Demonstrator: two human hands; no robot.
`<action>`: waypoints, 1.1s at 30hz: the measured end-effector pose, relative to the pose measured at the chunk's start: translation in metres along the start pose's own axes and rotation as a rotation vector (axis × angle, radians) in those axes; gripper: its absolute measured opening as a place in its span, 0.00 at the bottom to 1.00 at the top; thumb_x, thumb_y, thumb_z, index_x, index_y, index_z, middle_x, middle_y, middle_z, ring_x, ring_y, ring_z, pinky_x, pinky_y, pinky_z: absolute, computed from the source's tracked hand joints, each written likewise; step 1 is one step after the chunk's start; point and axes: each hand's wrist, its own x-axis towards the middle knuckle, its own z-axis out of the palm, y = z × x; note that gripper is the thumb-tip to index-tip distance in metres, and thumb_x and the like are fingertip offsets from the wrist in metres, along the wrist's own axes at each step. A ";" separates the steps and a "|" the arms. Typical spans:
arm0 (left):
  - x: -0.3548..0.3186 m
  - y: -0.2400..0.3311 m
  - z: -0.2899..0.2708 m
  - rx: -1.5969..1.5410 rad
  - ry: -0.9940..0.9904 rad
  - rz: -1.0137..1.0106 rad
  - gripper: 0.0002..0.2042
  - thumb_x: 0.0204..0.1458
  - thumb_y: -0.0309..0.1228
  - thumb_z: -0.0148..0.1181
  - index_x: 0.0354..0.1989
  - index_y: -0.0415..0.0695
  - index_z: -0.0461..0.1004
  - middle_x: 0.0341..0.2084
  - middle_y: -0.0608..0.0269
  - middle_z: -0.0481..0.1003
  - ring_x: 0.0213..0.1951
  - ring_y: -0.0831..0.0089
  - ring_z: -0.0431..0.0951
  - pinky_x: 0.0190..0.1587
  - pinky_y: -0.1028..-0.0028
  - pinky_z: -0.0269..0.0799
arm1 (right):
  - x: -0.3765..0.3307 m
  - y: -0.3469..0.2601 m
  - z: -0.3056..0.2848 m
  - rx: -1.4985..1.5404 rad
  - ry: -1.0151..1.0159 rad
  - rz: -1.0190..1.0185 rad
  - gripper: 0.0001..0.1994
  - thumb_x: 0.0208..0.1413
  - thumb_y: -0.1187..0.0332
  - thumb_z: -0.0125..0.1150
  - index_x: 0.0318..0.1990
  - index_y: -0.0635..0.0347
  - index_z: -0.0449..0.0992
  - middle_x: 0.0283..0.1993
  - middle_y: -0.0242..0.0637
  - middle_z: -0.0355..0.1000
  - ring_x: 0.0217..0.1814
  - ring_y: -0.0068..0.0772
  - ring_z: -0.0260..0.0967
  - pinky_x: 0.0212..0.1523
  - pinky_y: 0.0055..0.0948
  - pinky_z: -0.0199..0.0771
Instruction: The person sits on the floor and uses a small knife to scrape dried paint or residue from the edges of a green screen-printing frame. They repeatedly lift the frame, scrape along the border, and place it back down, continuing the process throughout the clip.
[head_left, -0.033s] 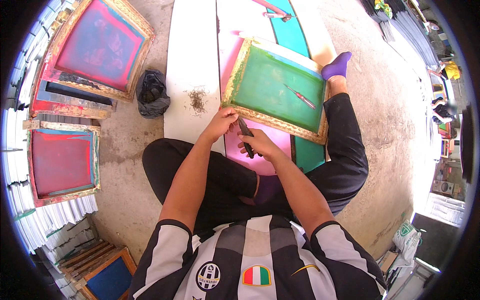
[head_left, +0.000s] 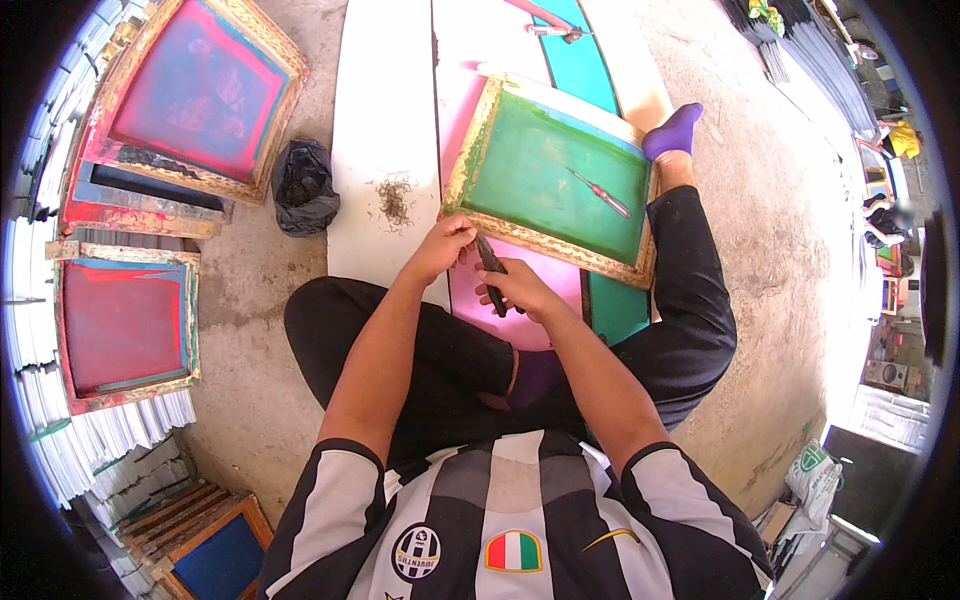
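Note:
A wooden-framed screen [head_left: 560, 249] with green mesh lies tilted in front of me, over white, pink and teal boards. At its near left corner my left hand [head_left: 442, 248] is closed, fingertips pinched together; whatever they hold is too small to make out. My right hand [head_left: 522, 287] grips dark-handled pliers [head_left: 489, 258], with their jaws pointing at that same corner, close to my left fingertips. On the green mesh rests a screwdriver [head_left: 607, 199] with a reddish clear handle. A small heap of thin dark bits [head_left: 395, 203] sits on the white board to the left.
A crumpled black plastic bag [head_left: 306, 190] stands left of the boards. Pink-stained screens [head_left: 195, 95] and a red one [head_left: 125, 325] lean on white stacks further left. A hammer-like tool [head_left: 572, 36] lies at the far end. My outstretched foot [head_left: 675, 132] borders the screen's right side.

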 end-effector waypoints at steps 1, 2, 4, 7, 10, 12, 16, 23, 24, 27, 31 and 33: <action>0.001 -0.002 0.001 0.005 0.002 -0.006 0.07 0.65 0.35 0.54 0.36 0.47 0.72 0.26 0.70 0.73 0.26 0.79 0.73 0.28 0.76 0.68 | 0.001 0.002 -0.002 -0.005 -0.011 0.008 0.22 0.64 0.62 0.57 0.62 0.63 0.70 0.47 0.50 0.78 0.45 0.41 0.81 0.40 0.39 0.82; 0.000 0.001 0.003 0.009 0.003 -0.013 0.07 0.65 0.35 0.54 0.36 0.47 0.72 0.25 0.70 0.73 0.26 0.79 0.73 0.28 0.76 0.68 | 0.000 0.004 -0.003 0.013 -0.029 0.022 0.23 0.65 0.62 0.57 0.63 0.63 0.69 0.48 0.50 0.78 0.46 0.42 0.81 0.41 0.40 0.82; 0.000 0.003 0.006 0.013 -0.001 -0.022 0.07 0.65 0.34 0.54 0.36 0.47 0.72 0.25 0.71 0.72 0.26 0.79 0.72 0.28 0.76 0.68 | -0.002 0.007 -0.006 0.048 -0.065 0.050 0.24 0.65 0.63 0.55 0.66 0.62 0.67 0.50 0.49 0.78 0.50 0.42 0.80 0.43 0.41 0.82; 0.002 -0.002 0.006 -0.004 -0.011 -0.016 0.07 0.64 0.34 0.54 0.36 0.47 0.72 0.25 0.71 0.72 0.25 0.79 0.72 0.28 0.76 0.68 | -0.004 0.007 -0.007 0.205 -0.147 0.057 0.22 0.64 0.64 0.56 0.64 0.62 0.68 0.46 0.48 0.79 0.44 0.40 0.81 0.39 0.39 0.80; 0.003 -0.006 0.003 -0.050 -0.022 -0.030 0.07 0.64 0.35 0.55 0.35 0.47 0.72 0.24 0.70 0.72 0.25 0.79 0.72 0.27 0.75 0.67 | -0.007 0.004 -0.012 0.264 -0.223 0.104 0.21 0.65 0.64 0.55 0.63 0.61 0.68 0.47 0.49 0.79 0.43 0.41 0.81 0.36 0.39 0.80; 0.002 0.000 0.004 -0.087 -0.024 -0.085 0.08 0.63 0.36 0.56 0.35 0.46 0.72 0.23 0.69 0.71 0.24 0.78 0.71 0.26 0.76 0.67 | -0.005 0.007 -0.018 0.145 -0.216 0.148 0.20 0.66 0.63 0.55 0.62 0.62 0.68 0.47 0.49 0.79 0.43 0.41 0.81 0.34 0.39 0.79; 0.003 0.008 -0.002 -0.207 0.203 -0.029 0.10 0.62 0.37 0.56 0.34 0.44 0.72 0.22 0.67 0.71 0.20 0.77 0.69 0.22 0.75 0.64 | -0.009 0.015 -0.019 0.088 -0.018 0.163 0.17 0.65 0.62 0.56 0.54 0.65 0.70 0.42 0.47 0.79 0.36 0.39 0.80 0.31 0.38 0.78; 0.015 -0.009 -0.043 -0.313 0.974 -0.026 0.11 0.63 0.36 0.57 0.34 0.41 0.71 0.19 0.64 0.71 0.16 0.75 0.68 0.17 0.71 0.63 | 0.002 0.030 -0.029 -0.108 0.287 0.039 0.16 0.61 0.60 0.57 0.35 0.69 0.72 0.25 0.40 0.71 0.22 0.36 0.72 0.22 0.40 0.71; 0.016 -0.010 -0.048 -0.369 1.052 -0.033 0.11 0.64 0.36 0.56 0.35 0.40 0.71 0.19 0.63 0.71 0.16 0.74 0.68 0.17 0.71 0.63 | 0.006 0.032 -0.030 -0.118 0.296 0.033 0.16 0.61 0.60 0.57 0.34 0.69 0.72 0.23 0.40 0.70 0.21 0.37 0.71 0.21 0.40 0.70; 0.019 -0.017 -0.057 -0.501 1.149 -0.059 0.13 0.65 0.38 0.56 0.41 0.39 0.73 0.26 0.59 0.75 0.17 0.73 0.69 0.16 0.72 0.62 | 0.011 0.031 -0.029 -0.112 0.327 0.034 0.16 0.60 0.61 0.57 0.30 0.69 0.72 0.21 0.40 0.69 0.19 0.38 0.70 0.20 0.42 0.68; 0.020 -0.027 -0.065 -0.591 1.204 -0.110 0.13 0.65 0.38 0.55 0.44 0.40 0.74 0.30 0.58 0.77 0.19 0.72 0.71 0.17 0.70 0.63 | 0.016 0.026 -0.025 -0.076 0.352 0.089 0.17 0.58 0.61 0.58 0.29 0.71 0.72 0.20 0.41 0.69 0.18 0.39 0.69 0.18 0.44 0.67; 0.025 -0.032 -0.069 -0.472 1.278 -0.166 0.12 0.65 0.37 0.54 0.43 0.39 0.75 0.28 0.58 0.77 0.18 0.71 0.71 0.17 0.68 0.63 | 0.019 0.027 -0.026 -0.087 0.373 0.095 0.17 0.57 0.62 0.58 0.29 0.72 0.72 0.20 0.41 0.69 0.17 0.39 0.69 0.17 0.44 0.66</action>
